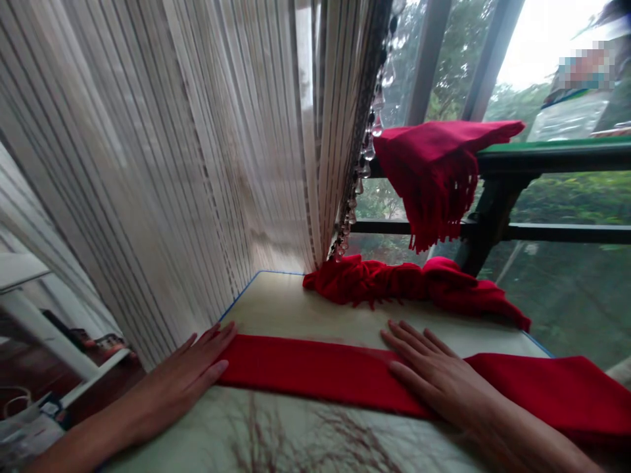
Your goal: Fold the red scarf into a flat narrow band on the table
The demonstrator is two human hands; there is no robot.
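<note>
A red cloth (310, 368), folded into a long flat band, lies across the pale tabletop (276, 305). My left hand (197, 361) rests on the band's left end with its fingers stretched out. Farther right, my right hand (428, 368) lies flat on the same band, fingers spread. Beyond my right wrist is another stretch of folded red cloth (557, 394); my arm hides whether it joins the band. Neither hand grips anything.
A crumpled red scarf (394, 282) lies along the table's far edge. Another fringed red scarf (434, 157) hangs over a dark rail (566, 157) by the window. A striped string curtain (197, 151) with a beaded edge hangs at the left. A plastic bag (566, 118) is on the rail.
</note>
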